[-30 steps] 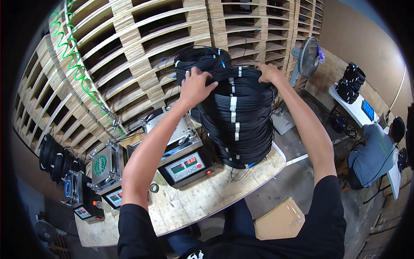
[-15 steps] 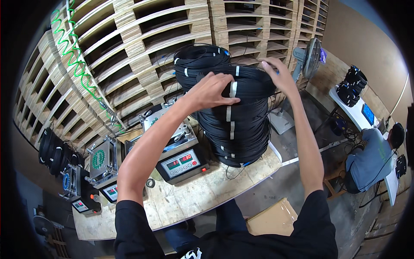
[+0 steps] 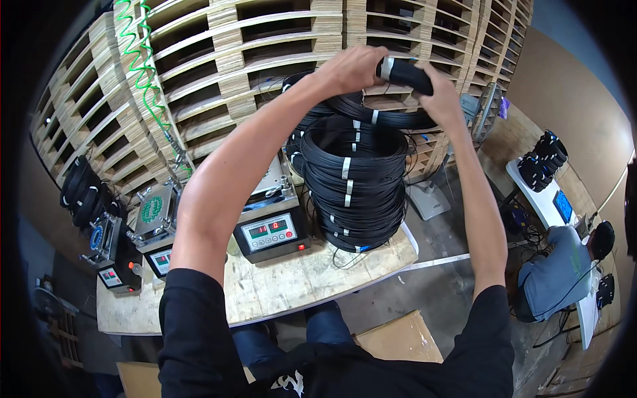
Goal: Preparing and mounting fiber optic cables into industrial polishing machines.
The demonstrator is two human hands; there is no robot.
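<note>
A coil of black cable [image 3: 410, 76], bound with a white band, is raised and tilted above a tall stack of similar cable coils [image 3: 358, 192]. My left hand [image 3: 355, 68] is closed round the coil's upper left side, its fingertips partly hidden. At the other side my right hand [image 3: 439, 98] grips the same coil. White bands mark the stacked coils, and the stack's round opening shows beneath the lifted one. Behind it stands a second stack of black coils [image 3: 292, 83], partly covered by my left arm and the first stack.
Left of the stack sits a machine with a lit red display [image 3: 269, 233]; more machines [image 3: 154, 219] stand farther left on the wooden table [image 3: 279, 288]. Wooden pallets [image 3: 232, 40] rise behind. At right are a fan base [image 3: 428, 199] and a seated person [image 3: 557, 272].
Both hands have raised the top coil off the stack and moved it up and away from me. The stack's top opening has come into sight.
</note>
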